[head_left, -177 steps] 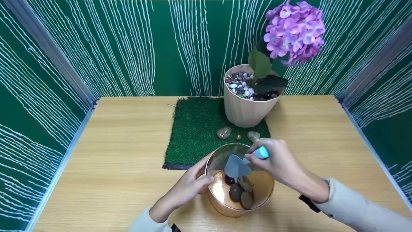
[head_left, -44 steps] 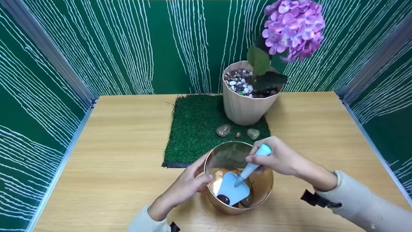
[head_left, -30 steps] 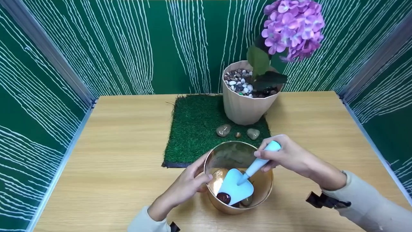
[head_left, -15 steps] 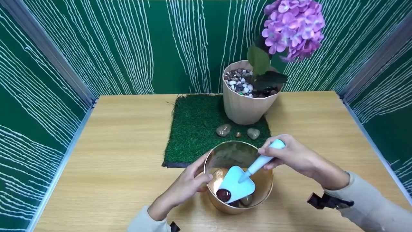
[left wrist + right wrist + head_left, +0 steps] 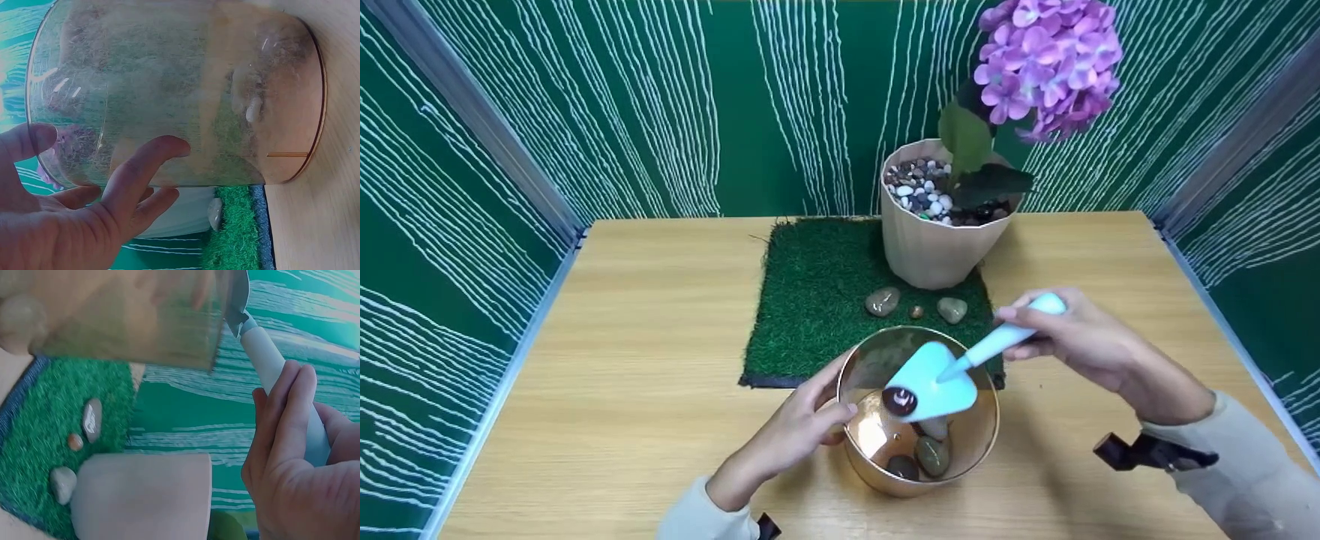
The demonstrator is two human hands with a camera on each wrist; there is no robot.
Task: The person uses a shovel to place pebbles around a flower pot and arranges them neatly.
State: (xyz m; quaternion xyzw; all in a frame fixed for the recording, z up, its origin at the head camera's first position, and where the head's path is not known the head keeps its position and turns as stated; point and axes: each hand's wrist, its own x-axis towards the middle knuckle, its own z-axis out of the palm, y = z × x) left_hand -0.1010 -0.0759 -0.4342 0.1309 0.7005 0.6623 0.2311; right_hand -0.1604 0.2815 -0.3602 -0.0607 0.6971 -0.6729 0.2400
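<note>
An amber see-through tub [image 5: 877, 478] stands on the table. My left hand [image 5: 791, 439] grips its left side, thumb at the rim and fingers on the outer wall, as the left wrist view also shows. My right hand [image 5: 1084, 337] holds a light blue trowel [image 5: 997, 341] by the handle. On the tip of its blade lies a shiny dark red-brown stone [image 5: 900, 402], high within the tub's mouth. Below it on the tub's floor are a greenish-brown stone [image 5: 933, 455], a dark stone [image 5: 903, 468] and a third stone partly hidden by the blade.
Behind the tub lies a square of artificial turf [image 5: 817, 300]. A ribbed beige pot [image 5: 930, 259] with pebbles and a purple hydrangea [image 5: 1046, 67] stands on its back right corner. Two larger stones [image 5: 883, 301] and a small brown one [image 5: 916, 312] rest before the pot.
From above the stones, the trowel went down among them, picked up the dark red-brown stone and has risen with it. My right hand moved up and right; the left hand stays on the tub.
</note>
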